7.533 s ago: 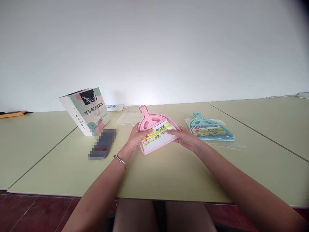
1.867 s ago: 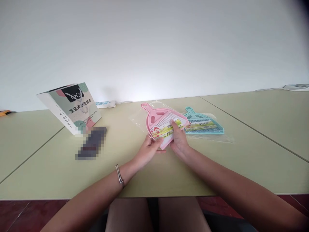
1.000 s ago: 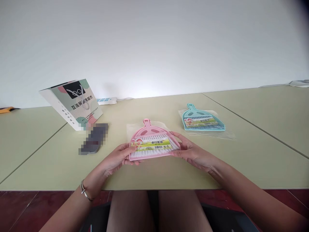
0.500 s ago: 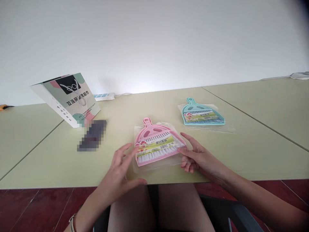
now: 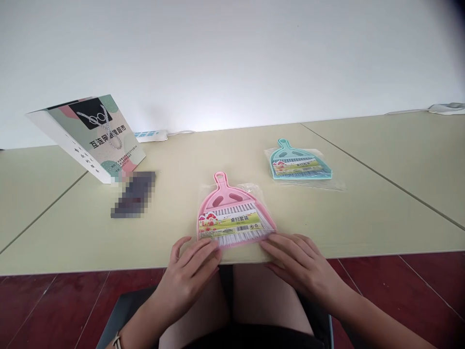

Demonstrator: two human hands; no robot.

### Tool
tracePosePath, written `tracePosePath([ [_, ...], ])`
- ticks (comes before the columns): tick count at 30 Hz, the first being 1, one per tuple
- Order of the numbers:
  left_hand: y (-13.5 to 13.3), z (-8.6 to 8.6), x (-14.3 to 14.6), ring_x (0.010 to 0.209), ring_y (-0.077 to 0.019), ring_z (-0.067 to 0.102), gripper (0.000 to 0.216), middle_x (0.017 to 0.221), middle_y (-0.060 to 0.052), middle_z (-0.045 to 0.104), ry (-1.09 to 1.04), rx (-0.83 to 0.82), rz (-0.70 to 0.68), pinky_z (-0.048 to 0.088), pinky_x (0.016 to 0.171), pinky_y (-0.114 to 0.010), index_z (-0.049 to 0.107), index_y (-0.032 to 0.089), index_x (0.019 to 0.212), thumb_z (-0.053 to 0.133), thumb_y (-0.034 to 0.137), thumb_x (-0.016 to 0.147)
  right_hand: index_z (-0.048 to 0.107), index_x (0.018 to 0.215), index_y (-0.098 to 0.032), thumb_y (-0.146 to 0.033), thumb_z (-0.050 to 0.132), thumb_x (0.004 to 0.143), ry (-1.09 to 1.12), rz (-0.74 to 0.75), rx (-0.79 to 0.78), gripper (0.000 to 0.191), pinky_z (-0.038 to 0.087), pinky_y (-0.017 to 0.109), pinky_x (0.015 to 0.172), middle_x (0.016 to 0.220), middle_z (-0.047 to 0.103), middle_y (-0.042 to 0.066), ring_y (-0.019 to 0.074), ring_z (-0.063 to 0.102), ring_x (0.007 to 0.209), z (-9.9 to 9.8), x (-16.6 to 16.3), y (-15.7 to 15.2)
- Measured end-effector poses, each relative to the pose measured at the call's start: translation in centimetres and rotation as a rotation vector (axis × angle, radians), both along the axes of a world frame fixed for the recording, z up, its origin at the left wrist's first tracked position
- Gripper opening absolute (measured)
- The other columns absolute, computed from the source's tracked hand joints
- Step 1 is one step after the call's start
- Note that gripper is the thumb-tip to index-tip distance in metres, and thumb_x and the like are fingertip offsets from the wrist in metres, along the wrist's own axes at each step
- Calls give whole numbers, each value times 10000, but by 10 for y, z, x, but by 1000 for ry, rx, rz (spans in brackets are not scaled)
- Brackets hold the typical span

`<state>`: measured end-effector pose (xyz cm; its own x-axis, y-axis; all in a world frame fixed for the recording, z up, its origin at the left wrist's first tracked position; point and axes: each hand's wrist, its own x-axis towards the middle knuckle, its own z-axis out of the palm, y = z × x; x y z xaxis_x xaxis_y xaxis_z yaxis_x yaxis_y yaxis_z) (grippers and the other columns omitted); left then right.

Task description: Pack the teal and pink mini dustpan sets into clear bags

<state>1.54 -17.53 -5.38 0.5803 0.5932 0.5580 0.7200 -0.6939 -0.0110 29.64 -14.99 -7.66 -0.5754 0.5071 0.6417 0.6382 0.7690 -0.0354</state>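
Observation:
A pink dustpan and brush set (image 5: 225, 208) in a clear plastic wrapper lies in front of me, handle pointing away, close to the table's front edge. Its printed label shows mushrooms and a barcode. My left hand (image 5: 192, 266) holds the wrapped set's near left corner, fingers on top. At the near right corner, my right hand (image 5: 300, 259) grips it the same way. Both thumbs are partly hidden below the fingers. Farther back on the right, a turquoise dustpan and brush set (image 5: 300, 162) lies in its own clear wrapper, touched by neither hand.
On the left a paper bag (image 5: 98, 135) with rope handles leans back. A dark blurred object (image 5: 134, 196) lies before it. A white power strip (image 5: 152, 136) sits by the wall, and another pale item with a cable (image 5: 446, 108) is at far right.
My left hand, previously spread beside the pink set, has come down to its near left corner. The right hand has shifted to the near right corner. The pink set has turned slightly, squarer to me.

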Motion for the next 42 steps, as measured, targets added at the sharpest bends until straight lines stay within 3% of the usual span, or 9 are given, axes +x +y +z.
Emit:
tracePosePath([
  [6, -17, -5, -2, 895, -148, 659, 295, 876, -13, 743, -77, 77, -77, 265, 1013, -368, 646, 206, 961, 493, -3, 820, 597, 1074, -242, -54, 497, 846, 133, 86, -50, 312, 465, 302, 795, 923, 715, 48, 159, 660, 899, -8, 4, -10],
  [10, -14, -8, 6, 928, -165, 639, 211, 982, -58, 714, -215, 41, -2, 331, 984, -404, 603, 208, 862, 491, 32, 829, 563, 954, -222, -83, 498, 849, 273, 102, -86, 185, 482, 343, 751, 938, 695, 78, 201, 646, 908, -3, -2, -6],
  [15, 2, -3, 14, 927, -157, 622, 133, 941, -66, 621, -345, -126, 150, 497, 801, -292, 567, 199, 861, 517, 79, 836, 529, 876, -218, -104, 525, 857, 308, -81, -170, 116, 436, 297, 610, 717, 632, 15, 160, 570, 656, 4, -22, 5],
  [20, 13, -3, 15, 832, -129, 619, 99, 1032, -89, 489, -441, -303, 274, 548, 655, -245, 566, 197, 935, 491, 187, 870, 544, 986, -189, -254, 509, 889, 303, -265, -221, 122, 463, 314, 638, 750, 567, 46, 187, 532, 691, 1, -34, 13],
  [24, 22, -7, 6, 1078, -264, 549, 488, 1270, -182, 420, -375, -223, 530, 503, 864, -443, 481, 173, 1221, 604, 385, 798, 523, 1120, -139, -499, 510, 847, 286, -435, -325, 452, 484, 425, 754, 948, 559, 136, 280, 548, 901, -4, -29, 24],
  [26, 26, -7, -2, 1232, -357, 429, 650, 1380, -208, 375, -273, -266, 626, 403, 954, -552, 455, 166, 1280, 623, 503, 749, 572, 1068, -177, -541, 504, 830, 256, -462, -421, 440, 474, 467, 783, 970, 567, 129, 293, 548, 910, -6, -25, 29],
  [32, 28, -3, -8, 1297, -313, 384, 391, 1348, -127, 504, -293, -497, 520, 276, 1048, -519, 566, 209, 1159, 405, 439, 888, 645, 934, -229, -466, 500, 842, 394, -344, -623, 292, 455, 490, 840, 1007, 623, 99, 287, 566, 946, -1, -25, 28],
  [36, 32, 8, -3, 860, -211, 584, 271, 880, -53, 628, -675, -621, 455, 454, 775, -350, 538, 198, 891, 415, 439, 881, 593, 1014, -234, -421, 465, 882, 669, -139, -787, 262, 510, 359, 725, 984, 662, 75, 205, 620, 841, 15, -39, 32],
  [42, 93, 39, -10, 847, -173, 555, 300, 909, -22, 579, -925, -670, 310, 432, 737, -286, 492, 192, 993, 543, 422, 806, 528, 998, -231, -521, 567, 786, 899, 93, -787, 362, 496, 305, 571, 767, 668, 11, 145, 585, 601, 40, -56, 106],
])
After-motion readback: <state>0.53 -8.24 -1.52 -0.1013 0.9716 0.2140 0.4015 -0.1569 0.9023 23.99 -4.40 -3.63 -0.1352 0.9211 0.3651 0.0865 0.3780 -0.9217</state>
